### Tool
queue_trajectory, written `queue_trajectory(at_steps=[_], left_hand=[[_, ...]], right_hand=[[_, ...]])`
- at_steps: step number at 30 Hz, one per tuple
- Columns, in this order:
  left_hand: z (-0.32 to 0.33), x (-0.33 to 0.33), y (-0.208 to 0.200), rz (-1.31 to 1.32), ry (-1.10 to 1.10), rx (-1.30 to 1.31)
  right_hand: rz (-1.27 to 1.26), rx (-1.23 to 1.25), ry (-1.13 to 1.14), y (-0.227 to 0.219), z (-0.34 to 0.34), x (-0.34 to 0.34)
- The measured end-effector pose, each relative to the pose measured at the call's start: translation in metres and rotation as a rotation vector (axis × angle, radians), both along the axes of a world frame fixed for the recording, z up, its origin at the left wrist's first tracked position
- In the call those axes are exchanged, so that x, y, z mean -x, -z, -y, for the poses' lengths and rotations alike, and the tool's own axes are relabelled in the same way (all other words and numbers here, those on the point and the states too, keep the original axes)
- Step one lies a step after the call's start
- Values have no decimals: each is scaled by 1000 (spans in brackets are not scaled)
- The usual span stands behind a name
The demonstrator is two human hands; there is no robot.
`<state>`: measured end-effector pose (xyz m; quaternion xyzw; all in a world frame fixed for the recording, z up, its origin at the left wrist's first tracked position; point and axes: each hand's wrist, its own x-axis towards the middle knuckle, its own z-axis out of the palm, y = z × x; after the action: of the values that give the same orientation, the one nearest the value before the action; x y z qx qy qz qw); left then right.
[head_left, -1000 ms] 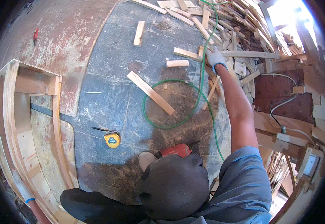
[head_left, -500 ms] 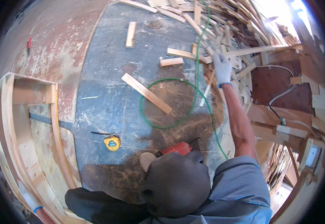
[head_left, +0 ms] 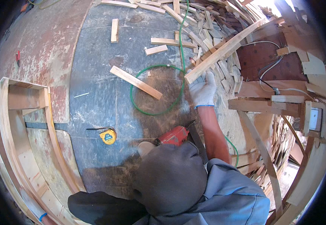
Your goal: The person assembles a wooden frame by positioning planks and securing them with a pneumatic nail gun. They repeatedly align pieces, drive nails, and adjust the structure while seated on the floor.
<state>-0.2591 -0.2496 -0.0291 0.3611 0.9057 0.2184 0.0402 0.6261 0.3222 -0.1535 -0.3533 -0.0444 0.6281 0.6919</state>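
Observation:
My right hand, in a white glove with a blue cuff, is closed round the near end of a long wooden batten. The batten slants up to the far right, above a heap of offcuts. At the lower left, my gloved left hand lies along the rail of a wooden frame; its fingers cannot be made out. A red nail gun lies on the floor by my shoe, partly covered by my dark-clothed knee. The green hose makes a loop left of my right forearm.
A yellow tape measure lies on the dark floor sheet. Several short wood pieces, one of them a slat, are scattered ahead. The offcut heap fills the far right. Wooden structure with cables stands at right.
My right hand has drawn back toward me, bringing the batten's near end along and tilting the batten more steeply. My left hand stays at the frame while the whole view has shifted slightly.

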Motion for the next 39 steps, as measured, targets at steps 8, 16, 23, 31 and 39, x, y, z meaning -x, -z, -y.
queue_trajectory(at_steps=[8,16,23,31,39], left_hand=[[-69,-74,-6,97,-185,-109],[-70,-59,10,56,35,-39],[-134,-139,-25,317,54,-141],[-149,-169,-33,511,239,-425],[-168,-163,-8,882,122,-778]], right_hand=[[271,119,22,17,7,-23],[831,445,81,22,149,-7],[1153,517,-98,-27,296,25],[1612,315,-426,-95,389,37],[2074,-214,-812,-249,360,73]])
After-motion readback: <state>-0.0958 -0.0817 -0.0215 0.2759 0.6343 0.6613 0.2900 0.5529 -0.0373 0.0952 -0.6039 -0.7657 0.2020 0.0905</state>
